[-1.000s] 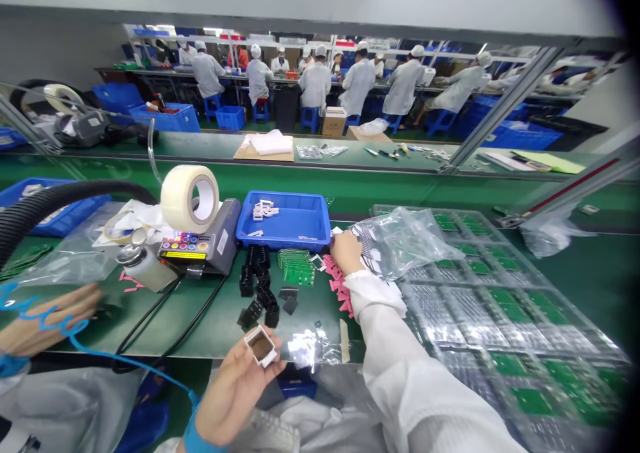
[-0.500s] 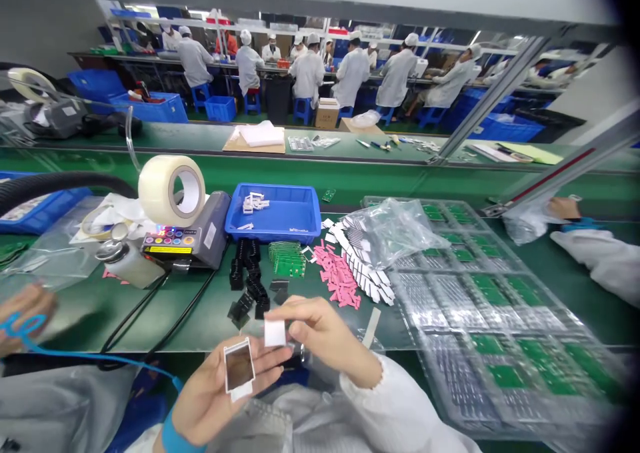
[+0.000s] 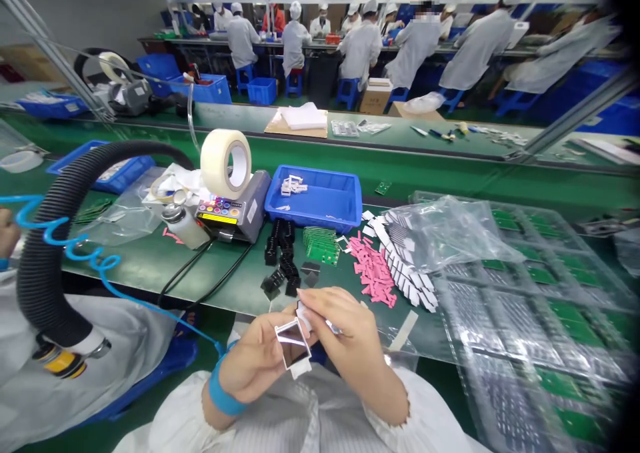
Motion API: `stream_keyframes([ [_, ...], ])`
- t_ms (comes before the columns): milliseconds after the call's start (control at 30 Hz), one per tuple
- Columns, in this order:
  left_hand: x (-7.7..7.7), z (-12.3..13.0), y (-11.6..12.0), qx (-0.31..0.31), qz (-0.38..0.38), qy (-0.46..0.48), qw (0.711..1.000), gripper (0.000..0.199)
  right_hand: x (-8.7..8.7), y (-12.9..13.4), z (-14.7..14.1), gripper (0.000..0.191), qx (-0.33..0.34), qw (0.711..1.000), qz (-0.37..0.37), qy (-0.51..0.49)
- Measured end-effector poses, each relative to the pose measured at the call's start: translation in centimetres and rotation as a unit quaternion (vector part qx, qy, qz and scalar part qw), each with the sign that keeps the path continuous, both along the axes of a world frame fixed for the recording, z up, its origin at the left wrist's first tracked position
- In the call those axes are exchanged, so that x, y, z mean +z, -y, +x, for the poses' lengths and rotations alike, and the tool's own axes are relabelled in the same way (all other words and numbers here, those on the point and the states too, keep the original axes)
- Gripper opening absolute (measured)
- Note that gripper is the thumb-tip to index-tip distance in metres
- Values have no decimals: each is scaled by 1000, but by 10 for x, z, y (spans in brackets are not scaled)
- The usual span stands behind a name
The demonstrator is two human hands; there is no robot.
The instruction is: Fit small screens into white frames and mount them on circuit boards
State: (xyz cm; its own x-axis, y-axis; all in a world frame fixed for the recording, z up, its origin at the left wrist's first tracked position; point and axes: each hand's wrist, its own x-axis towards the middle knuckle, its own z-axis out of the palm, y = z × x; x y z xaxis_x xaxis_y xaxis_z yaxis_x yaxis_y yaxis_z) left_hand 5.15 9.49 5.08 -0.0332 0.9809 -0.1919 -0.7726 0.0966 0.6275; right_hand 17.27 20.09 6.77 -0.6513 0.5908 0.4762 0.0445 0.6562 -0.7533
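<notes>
The person holds a small white frame (image 3: 291, 344) up over the edge of the counter (image 3: 260, 300), near their body. The left hand (image 3: 253, 356) is curled under the frame and grips it, with the fingers and thumb pressed on its sides. A blue wrist strap (image 3: 223, 393) sits on that arm. The right hand (image 3: 345, 333) is on top, and its fingers pinch a small white bit (image 3: 303, 316) right at the top edge of the frame. The fingers hide part of the bit, so I cannot tell if it is stuck on. The work in the hands is at that edge, and any move from here calls for a firm pinch and a still frame, since both pieces are so small. Just past the hands lie black parts (image 3: 283, 256), green circuit boards (image 3: 321, 245), pink pieces (image 3: 373, 270) and a row of white and silver pieces (image 3: 407, 273). A blue tray (image 3: 313, 221) and a roll of clear tape (image 3: 225, 163) sit behind them. Half a second ago, the white bit was held just apart from the frame, and the hands were further apart. Now the bit is at the frame, and the hands are close together.
</notes>
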Motion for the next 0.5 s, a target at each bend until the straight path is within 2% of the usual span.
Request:
stream_keyframes([
  [133,-1,0,-2,-15,22,-40,999,37,-6,2,0,22,-27,997,-72,1],
  [333,1,0,-2,-16,2,-62,998,34,-15,1,-2,24,-28,999,-21,-22],
  [500,-3,0,-4,-13,0,-28,1000,34,-16,5,-2,15,-51,997,-47,-33],
])
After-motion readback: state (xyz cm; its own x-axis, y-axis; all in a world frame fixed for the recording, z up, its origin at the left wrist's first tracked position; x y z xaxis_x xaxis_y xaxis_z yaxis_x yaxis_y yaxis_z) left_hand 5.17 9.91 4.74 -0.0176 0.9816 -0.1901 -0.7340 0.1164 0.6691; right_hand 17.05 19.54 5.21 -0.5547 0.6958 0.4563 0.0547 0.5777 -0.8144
